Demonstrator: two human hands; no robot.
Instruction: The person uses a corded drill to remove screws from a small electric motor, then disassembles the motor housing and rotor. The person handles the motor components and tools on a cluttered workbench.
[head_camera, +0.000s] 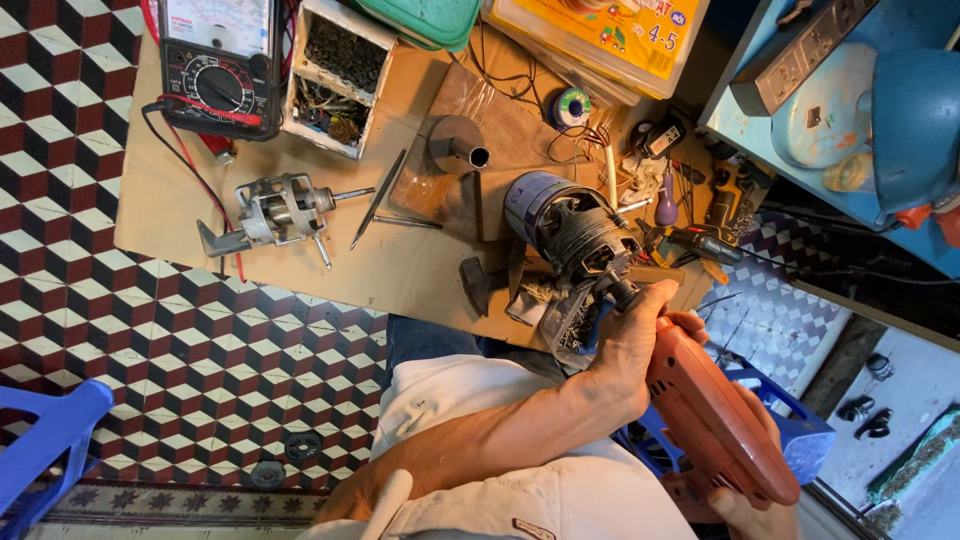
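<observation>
The person sits over a low brown desk (170, 200) set on a patterned tile floor (120, 340). Both hands are on an orange power drill (715, 420). The left hand (625, 345) wraps its grip closed around the front of the drill's body, just behind the nose. The right hand (745, 510) shows only at the bottom edge, its fingers curled shut around the drill's handle. The drill's nose points up and to the left, meeting the shaft end of a dark electric motor (575, 225), which lies on its side near the desk's front edge, its casing blue-grey at the far end. Whether the drill actually touches the shaft I cannot tell; the left hand covers the spot.

Well to the left lies a smaller bare metal motor (280, 210) with its shaft sticking out. Behind it stands an analogue multimeter (220, 70) with red and black leads, and beside that an open box of small parts (335, 75). A blue plastic stool (45, 440) stands on the floor at the lower left.
</observation>
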